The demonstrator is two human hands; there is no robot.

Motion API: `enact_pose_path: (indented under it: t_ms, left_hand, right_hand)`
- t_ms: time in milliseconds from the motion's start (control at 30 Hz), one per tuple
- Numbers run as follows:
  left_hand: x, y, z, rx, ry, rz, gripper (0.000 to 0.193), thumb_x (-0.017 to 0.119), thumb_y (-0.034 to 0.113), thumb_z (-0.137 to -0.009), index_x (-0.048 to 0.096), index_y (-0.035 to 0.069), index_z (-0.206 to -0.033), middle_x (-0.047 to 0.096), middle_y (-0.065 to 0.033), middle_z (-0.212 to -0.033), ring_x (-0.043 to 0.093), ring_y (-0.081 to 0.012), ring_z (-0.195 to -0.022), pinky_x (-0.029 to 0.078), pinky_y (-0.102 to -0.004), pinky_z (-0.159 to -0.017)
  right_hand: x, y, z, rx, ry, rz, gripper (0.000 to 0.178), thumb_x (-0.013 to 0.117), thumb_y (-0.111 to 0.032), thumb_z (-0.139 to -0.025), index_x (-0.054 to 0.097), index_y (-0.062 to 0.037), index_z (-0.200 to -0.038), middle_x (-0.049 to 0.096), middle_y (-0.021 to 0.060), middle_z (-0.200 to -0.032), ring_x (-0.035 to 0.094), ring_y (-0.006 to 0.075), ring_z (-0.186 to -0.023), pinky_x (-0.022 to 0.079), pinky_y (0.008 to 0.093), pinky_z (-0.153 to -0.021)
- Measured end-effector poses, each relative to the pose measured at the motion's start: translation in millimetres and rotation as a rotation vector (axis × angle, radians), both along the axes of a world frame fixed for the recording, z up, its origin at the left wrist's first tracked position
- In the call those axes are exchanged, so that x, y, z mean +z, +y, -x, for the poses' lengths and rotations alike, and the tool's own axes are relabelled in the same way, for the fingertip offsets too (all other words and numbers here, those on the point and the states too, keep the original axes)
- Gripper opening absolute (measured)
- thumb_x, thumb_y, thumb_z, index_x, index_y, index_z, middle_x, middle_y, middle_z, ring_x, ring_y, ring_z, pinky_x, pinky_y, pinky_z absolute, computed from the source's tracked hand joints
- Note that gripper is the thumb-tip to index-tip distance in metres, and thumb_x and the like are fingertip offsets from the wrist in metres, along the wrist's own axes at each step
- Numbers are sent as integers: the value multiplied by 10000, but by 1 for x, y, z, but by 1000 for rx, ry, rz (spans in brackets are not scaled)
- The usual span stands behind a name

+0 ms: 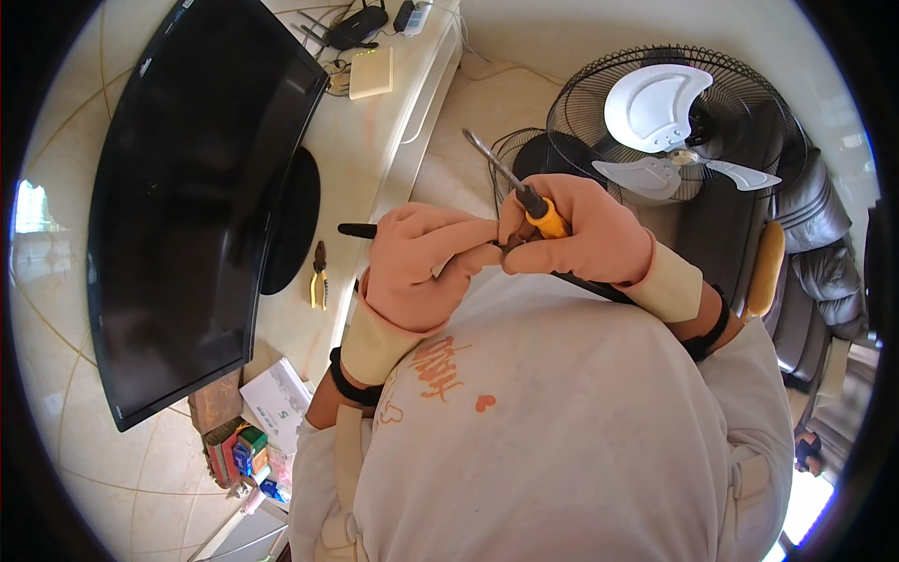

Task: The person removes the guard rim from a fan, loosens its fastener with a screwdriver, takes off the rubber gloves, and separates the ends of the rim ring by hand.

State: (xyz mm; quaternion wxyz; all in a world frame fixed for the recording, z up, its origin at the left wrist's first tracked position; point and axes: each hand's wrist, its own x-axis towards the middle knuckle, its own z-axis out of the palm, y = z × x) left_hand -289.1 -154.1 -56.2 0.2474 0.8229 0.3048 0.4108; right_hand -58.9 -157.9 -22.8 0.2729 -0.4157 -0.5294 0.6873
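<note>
Both my hands wear peach gloves with cream cuffs and meet in front of my chest. My right hand (585, 229) is closed round a screwdriver (548, 217) with a yellow and black handle, its metal shaft pointing up and to the left. My left hand (426, 258) is closed too, and a black rounded end of a slim piece (357, 229) sticks out past its left side; the rest of it is hidden. Something small and dark shows where the fingertips meet, too covered to name. Pliers (320, 277) with yellow handles lie on the table left of my left hand.
A large black monitor (197, 206) stands on the pale table (361, 159) at left. Behind it are a black router (358, 28) and a cream box (372, 73). A fan (674, 122) with pale blades stands ahead right, beside a dark sofa (815, 253). Boxes (278, 403) lie lower left.
</note>
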Motion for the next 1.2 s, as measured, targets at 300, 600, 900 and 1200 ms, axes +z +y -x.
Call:
enact_pose_path:
  t_ms: [300, 600, 900, 1200]
  left_hand:
    - [-32, 17, -1, -347, 99, 220, 250, 841, 62, -740, 777, 74, -981, 741, -71, -910, 673, -259, -818, 512, -332, -758]
    - [-81, 15, -44, -851, 247, 554, 243, 820, 8, -712, 784, 95, -936, 709, -96, -814, 645, -277, -729, 508, -346, -688]
    - [-82, -13, -104, -919, 313, 547, 166, 829, 42, -778, 757, 27, -926, 717, -121, -862, 667, -252, -785, 515, -352, -722]
    - [-63, -103, -160, -1124, 395, 435, 212, 829, 13, -746, 772, 53, -946, 726, -105, -864, 678, -260, -820, 523, -357, -745]
  right_hand:
    - [-30, -30, -21, -2, -282, -60, 380, 815, -214, -808, 667, -71, -1128, 694, 66, -920, 650, 168, -804, 509, 304, -727]
    - [-76, -133, -71, -83, -755, -31, 302, 740, -281, -870, 702, -147, -1138, 713, 114, -917, 679, 318, -889, 530, 419, -784]
    - [-77, -269, -89, -657, -633, 221, 374, 770, -289, -829, 707, -81, -1132, 721, 155, -952, 685, 362, -888, 541, 433, -815]
    - [-77, -409, -67, -975, -623, 210, 349, 779, -260, -826, 710, -72, -1112, 705, 129, -1006, 677, 326, -902, 539, 402, -784]
